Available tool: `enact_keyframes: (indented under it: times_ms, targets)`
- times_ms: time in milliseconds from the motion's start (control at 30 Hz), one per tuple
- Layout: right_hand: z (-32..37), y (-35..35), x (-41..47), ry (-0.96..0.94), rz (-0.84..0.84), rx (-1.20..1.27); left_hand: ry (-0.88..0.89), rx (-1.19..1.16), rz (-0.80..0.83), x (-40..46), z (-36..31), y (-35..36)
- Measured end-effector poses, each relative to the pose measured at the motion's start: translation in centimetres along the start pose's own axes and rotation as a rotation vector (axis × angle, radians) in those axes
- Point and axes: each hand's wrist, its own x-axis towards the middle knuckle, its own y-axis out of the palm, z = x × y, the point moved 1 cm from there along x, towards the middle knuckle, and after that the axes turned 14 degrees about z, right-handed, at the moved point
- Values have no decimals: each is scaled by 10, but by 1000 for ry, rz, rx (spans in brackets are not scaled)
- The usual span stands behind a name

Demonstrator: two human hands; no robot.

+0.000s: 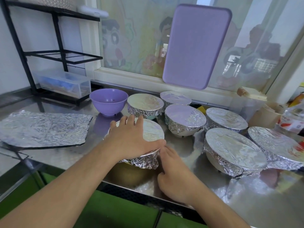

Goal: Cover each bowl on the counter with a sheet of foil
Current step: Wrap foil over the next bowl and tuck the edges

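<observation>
Near bowl at tabletop front edge, just in front of bare purple bowl; left hand flat on foil top, fingers spread; right hand at rim, fingers curled onto foil skirt; advice: keep top pinned, crimp skirt round rim evenly; spare foil sheet left of purple bowl; no legible writing.

Premises presented as a home kitchen. A stainless steel counter carried foil-covered bowls and a purple bowl. A purple cutting board leaned against a cartoon-decorated window, beside a black rack.
</observation>
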Motion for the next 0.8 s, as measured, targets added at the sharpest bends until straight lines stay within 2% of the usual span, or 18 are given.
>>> enact_keyframes:
  times_ms: [67, 133, 200, 267, 333, 467, 667, 800]
  targets:
    - [-7, -4, 1, 90, -47, -23, 7, 0, -4, -1, -1, 0]
    - [-5, -19, 2, 215, -207, 30, 14, -15, -14, -1, -1, -1]
    - [0, -35, 11, 199, -374, 87, 29, -34, -29, -3, -1, -3]
    - [9, -50, 27, 91, -439, 127, 51, -51, -16, -5, -2, -5]
    - [20, -61, 44, 32, -343, 156, 97, -65, -6, -5, 0, -7]
    - [29, -66, 63, -14, -43, 241, 230, -144, -40, -12, 7, -14]
    - [24, -55, 70, -13, -67, 197, 205, -250, -296, -36, 16, 6]
    - [22, -53, 70, 3, -65, 212, 192, -486, -367, -45, 21, 19]
